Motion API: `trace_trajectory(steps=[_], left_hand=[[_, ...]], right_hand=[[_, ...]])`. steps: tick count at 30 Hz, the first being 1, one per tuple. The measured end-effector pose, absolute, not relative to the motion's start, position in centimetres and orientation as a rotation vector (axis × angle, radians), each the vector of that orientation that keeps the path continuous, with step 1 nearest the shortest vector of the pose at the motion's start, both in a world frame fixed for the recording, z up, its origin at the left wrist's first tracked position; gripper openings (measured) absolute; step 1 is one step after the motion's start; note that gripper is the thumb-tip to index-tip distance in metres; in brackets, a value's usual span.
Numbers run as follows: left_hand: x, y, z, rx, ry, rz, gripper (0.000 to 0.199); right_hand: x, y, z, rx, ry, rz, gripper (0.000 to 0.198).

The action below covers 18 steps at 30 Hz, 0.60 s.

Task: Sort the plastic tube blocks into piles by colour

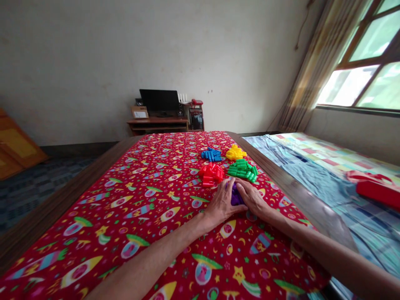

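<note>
My left hand (pixel 221 203) and my right hand (pixel 251 197) are cupped around a pile of purple plastic pieces (pixel 236 196) on the red cloth. Their fingertips meet at the far side of the pile, and both hands hide much of it. Just beyond my left fingers lies a heap of red plastic pieces (pixel 211 174). Green tube-like pieces (pixel 242 170) are heaped past my right fingers. Farther back sit a blue heap (pixel 211 154) and a yellow heap (pixel 236 153).
A red patterned cloth (pixel 137 208) covers most of the wooden table (pixel 286 187). To the right is a bed (pixel 325 183) with a red box (pixel 378 193) on it. A monitor (pixel 159 102) stands on a desk (pixel 156 121) by the far wall.
</note>
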<state>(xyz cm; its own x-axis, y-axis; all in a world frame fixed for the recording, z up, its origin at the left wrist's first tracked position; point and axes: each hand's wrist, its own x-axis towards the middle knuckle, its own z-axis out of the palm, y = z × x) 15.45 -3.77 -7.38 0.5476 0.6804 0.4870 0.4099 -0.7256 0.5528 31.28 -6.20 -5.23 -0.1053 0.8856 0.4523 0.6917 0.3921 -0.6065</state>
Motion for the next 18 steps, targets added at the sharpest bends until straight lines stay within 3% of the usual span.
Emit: trace_trajectory(steps=[9,18], left_hand=[[14.4,-4.5,-6.4,2.44,0.873,1.036,0.091],[5.3,-4.0,-3.2,2.515,1.142,1.247,0.041]], right_hand=[[31.5,-6.6,-4.6,-1.525,-1.708,0.358,0.059],[35.2,-3.1,1.5,-1.175,-1.37,0.472,0.065]])
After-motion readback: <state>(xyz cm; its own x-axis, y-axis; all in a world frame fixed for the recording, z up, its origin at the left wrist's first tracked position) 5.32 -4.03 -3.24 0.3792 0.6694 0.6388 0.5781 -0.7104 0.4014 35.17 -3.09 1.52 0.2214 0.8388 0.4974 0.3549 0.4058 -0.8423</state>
